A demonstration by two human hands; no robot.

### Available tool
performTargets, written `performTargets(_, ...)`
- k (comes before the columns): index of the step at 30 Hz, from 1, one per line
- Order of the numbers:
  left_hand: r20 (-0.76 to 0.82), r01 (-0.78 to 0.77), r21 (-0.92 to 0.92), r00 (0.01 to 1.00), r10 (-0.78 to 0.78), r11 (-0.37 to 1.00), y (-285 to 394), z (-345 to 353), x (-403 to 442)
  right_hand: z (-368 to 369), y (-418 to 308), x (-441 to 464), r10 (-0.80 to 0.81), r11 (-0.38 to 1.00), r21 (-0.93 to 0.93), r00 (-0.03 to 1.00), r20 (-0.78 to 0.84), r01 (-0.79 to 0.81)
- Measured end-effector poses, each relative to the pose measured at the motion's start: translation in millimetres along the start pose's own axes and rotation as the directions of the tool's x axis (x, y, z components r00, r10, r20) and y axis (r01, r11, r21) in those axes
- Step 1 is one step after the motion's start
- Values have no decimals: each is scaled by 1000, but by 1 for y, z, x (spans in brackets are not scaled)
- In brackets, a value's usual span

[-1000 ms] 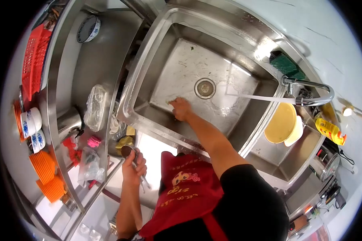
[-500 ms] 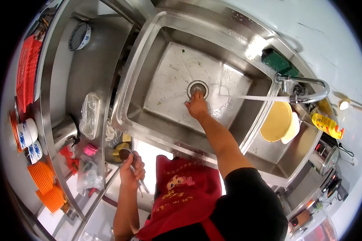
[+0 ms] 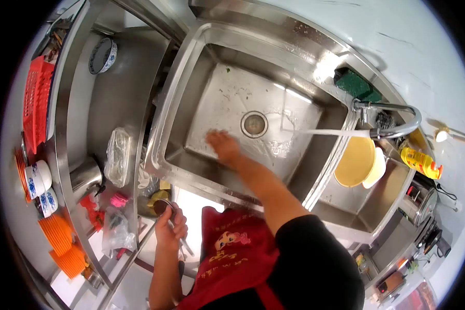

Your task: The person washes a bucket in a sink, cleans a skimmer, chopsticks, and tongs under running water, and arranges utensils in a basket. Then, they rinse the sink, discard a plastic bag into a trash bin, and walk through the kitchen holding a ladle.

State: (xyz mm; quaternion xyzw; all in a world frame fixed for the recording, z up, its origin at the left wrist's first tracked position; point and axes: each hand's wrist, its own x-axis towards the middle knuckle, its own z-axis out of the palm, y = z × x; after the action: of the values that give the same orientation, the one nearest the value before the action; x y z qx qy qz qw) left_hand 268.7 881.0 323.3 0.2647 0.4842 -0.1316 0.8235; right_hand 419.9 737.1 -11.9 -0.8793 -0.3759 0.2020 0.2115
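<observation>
My right hand [image 3: 223, 146] is low over the near left part of the steel sink [image 3: 212, 103], fingers apart and slightly blurred, with nothing in it. To its right lies the round drain [image 3: 254, 124], and small green scraps dot the sink floor. Water runs in a stream from the curved faucet [image 3: 398, 129] into the sink. At the sink's near left edge, outside it, my left hand [image 3: 171, 227] is closed around metal utensils [image 3: 186, 247]; a round dark disc-like end [image 3: 161, 206] shows above the fingers.
Right of the sink, a yellow basin [image 3: 355, 161] sits in a smaller basin beside a yellow bottle [image 3: 421, 163]. A green scouring pad [image 3: 356, 85] lies by the faucet. Steel shelves at left hold a patterned bowl [image 3: 103, 56], a red basket [image 3: 37, 103] and orange stacked items [image 3: 57, 235].
My right hand went from the sink's left floor to the drain, then back left and toward me. My left hand keeps its hold. The view has shifted slightly.
</observation>
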Motion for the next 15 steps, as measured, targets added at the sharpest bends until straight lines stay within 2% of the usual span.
performTargets(1,2,7,-12,1000,-7,1000,1,-2,-4,-10,18,-19,137,987,86,990,15,-138)
performTargets(2,17,8,-24,1000,-7,1000,2,-2,-2,-4,42,-39,163,984,-44,976,-143,-171)
performTargets(3,33,13,-21,999,-12,1000,3,-2,0,-25,56,-57,396,908,191,913,-97,-373)
performTargets(5,56,16,-21,998,-15,1000,3,-3,-1,-42,89,-101,516,849,-41,843,-154,-527)
performTargets(6,71,20,-23,997,-18,1000,3,0,3,-78,94,-118,514,850,-21,837,-189,-526)
performTargets(8,89,28,16,996,-29,999,1,7,5,-89,103,-139,602,798,291,716,-354,-527)
performTargets(9,119,65,-1,991,-65,998,1,10,9,-100,107,-139,605,797,283,708,-365,-534)
performTargets(10,135,67,0,989,-66,998,1,14,11,-112,114,-135,838,395,850,516,-177,-349)
performTargets(11,164,66,6,984,-66,998,1,19,10,-122,119,-132,887,-199,979,434,161,43)
performTargets(12,189,65,14,980,-66,998,2,26,8,-133,124,-133,888,-195,980,432,156,47)
performTargets(13,215,56,17,975,-58,998,4,31,5,-146,127,-136,871,-380,861,445,210,337)
performTargets(14,224,59,23,973,-62,998,4,32,2,-158,130,-140,845,-512,628,473,249,585)
performTargets(15,227,54,31,972,-59,998,6,34,1,-169,131,-143,816,-559,599,506,279,573)
